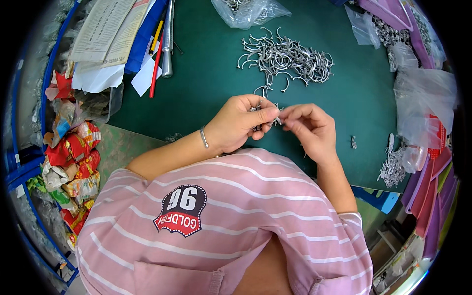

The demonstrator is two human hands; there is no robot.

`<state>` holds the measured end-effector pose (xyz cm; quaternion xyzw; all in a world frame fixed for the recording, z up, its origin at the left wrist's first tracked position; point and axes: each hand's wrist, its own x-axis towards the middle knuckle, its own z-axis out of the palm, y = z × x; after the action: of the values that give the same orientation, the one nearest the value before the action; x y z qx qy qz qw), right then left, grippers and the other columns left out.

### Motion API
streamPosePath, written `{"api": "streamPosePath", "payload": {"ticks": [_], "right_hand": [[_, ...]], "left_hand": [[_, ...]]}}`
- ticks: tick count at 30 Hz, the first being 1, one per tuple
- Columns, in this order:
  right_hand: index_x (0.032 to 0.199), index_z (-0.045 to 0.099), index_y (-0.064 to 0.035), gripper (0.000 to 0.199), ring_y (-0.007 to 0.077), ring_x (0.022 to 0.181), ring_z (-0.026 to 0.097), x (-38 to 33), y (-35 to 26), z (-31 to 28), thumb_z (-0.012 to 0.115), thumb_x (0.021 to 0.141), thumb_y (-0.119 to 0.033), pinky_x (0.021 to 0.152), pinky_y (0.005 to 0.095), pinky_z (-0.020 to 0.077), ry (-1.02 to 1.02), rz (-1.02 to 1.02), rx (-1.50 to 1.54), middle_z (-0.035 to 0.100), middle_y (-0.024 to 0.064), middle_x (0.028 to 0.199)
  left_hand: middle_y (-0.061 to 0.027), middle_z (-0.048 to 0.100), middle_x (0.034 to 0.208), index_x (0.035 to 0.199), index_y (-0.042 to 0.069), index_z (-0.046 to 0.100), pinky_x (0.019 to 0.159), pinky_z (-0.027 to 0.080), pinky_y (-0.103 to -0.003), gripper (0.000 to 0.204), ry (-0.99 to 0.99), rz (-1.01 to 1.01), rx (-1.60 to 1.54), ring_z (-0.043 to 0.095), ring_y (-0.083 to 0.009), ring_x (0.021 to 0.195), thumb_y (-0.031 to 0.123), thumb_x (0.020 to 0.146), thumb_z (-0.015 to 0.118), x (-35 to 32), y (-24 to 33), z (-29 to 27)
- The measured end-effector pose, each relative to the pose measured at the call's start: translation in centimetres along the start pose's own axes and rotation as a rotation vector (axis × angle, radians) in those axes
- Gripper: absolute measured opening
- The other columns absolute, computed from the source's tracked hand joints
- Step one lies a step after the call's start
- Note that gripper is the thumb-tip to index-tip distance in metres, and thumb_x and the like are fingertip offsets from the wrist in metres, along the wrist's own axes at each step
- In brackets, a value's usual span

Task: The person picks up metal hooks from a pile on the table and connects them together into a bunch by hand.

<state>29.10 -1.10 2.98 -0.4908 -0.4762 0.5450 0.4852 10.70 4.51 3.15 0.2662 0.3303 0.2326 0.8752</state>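
Observation:
My left hand (240,122), with a silver bangle (204,136) on its wrist, is closed round several small curved silver metal pieces (256,105). Its thumb presses toward my right hand (312,132). The fingers of that hand are pinched on a small silver metal piece (279,120) between the two hands. Fingertips hide most of this piece, so its exact shape does not show. Just beyond the hands, a loose heap of curved silver metal pieces (295,61) is spread over the green tabletop (206,59). A few pieces trail from the heap toward my left hand.
A clear plastic bag (250,14) of metal parts lies at the far edge. On the left are a metal rod (167,59), a red pencil (156,69) and papers (101,37). Flat silver parts (392,166) and plastic bags (425,101) are at the right.

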Motion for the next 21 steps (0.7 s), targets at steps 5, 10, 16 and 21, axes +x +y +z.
{"api": "streamPosePath", "payload": {"ticks": [5, 10, 16, 21], "right_hand": [[0.092, 0.059, -0.0006, 0.022, 0.0262, 0.076, 0.056, 1.4, -0.1, 1.0, 0.066, 0.071, 0.000, 0.067, 0.0322, 0.0460, 0.012, -0.397, -0.851, 0.058, 0.0110, 0.085], [0.081, 0.058, -0.0021, 0.012, 0.0290, 0.075, 0.054, 1.2, 0.4, -0.1, 0.064, 0.070, 0.001, 0.065, 0.0356, 0.0450, 0.044, -0.286, -0.933, 0.056, 0.0100, 0.079], [0.079, 0.058, -0.0004, 0.007, 0.0217, 0.065, 0.054, 0.7, -0.1, -1.3, 0.063, 0.074, 0.001, 0.058, 0.0299, 0.0434, 0.099, -0.078, -0.724, 0.055, 0.0086, 0.074], [0.083, 0.058, 0.0001, 0.003, 0.0080, 0.067, 0.052, 0.3, 0.0, -2.6, 0.058, 0.083, -0.002, 0.056, 0.0229, 0.0424, 0.027, 0.191, -0.132, 0.060, 0.0034, 0.081]], "left_hand": [[-0.0042, 0.055, 0.076, 0.091, -0.002, 0.059, 0.047, 0.038, -0.019, 0.020, 0.029, 0.019, -0.063, 0.050, -0.0089, 0.064, 0.017, 0.090, 0.053, -0.2, 0.1, -0.2], [-0.0044, 0.056, 0.076, 0.092, -0.002, 0.059, 0.047, 0.038, -0.019, 0.021, 0.037, -0.010, -0.093, 0.051, -0.0092, 0.065, 0.018, 0.091, 0.052, -0.3, 0.3, -0.4], [-0.0053, 0.056, 0.078, 0.087, -0.001, 0.058, 0.051, 0.039, -0.020, 0.024, 0.021, 0.002, -0.095, 0.052, -0.0104, 0.069, 0.020, 0.092, 0.048, -0.4, 0.4, -0.6], [-0.0077, 0.057, 0.080, 0.080, 0.004, 0.055, 0.054, 0.042, -0.025, 0.025, 0.068, 0.021, -0.179, 0.054, -0.0138, 0.072, 0.022, 0.092, 0.044, -0.2, 0.8, -0.6]]}}
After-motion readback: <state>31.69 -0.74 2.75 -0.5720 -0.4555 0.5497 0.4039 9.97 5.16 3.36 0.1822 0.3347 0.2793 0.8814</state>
